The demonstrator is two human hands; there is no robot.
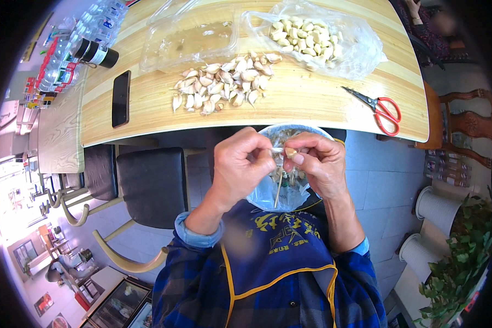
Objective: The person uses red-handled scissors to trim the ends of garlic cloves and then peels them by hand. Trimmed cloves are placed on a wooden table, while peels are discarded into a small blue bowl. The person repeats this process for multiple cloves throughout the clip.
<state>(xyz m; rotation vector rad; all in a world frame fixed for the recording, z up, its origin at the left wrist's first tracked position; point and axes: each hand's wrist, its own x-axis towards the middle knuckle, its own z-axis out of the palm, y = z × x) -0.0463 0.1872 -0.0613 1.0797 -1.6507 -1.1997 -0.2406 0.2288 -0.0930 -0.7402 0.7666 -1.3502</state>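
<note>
Over a plastic-lined bin (283,197) with garlic skins in it, my right hand (320,162) holds a garlic clove (290,152) between thumb and fingertips. My left hand (244,166) pinches a pale strip of garlic skin (277,150) that reaches towards the clove. A thin stick (278,190) slants down across the bin. On the wooden table (147,98) lies a pile of unpeeled garlic cloves (227,82). Behind it to the right, a clear plastic bag (358,53) holds peeled garlic cloves (307,37).
Red-handled scissors (379,108) lie near the table's right edge. A phone (121,99), a dark bottle (96,53) and a clear plastic container (190,41) are on the table. A black chair (152,186) stands at left. Another person (424,37) is at upper right.
</note>
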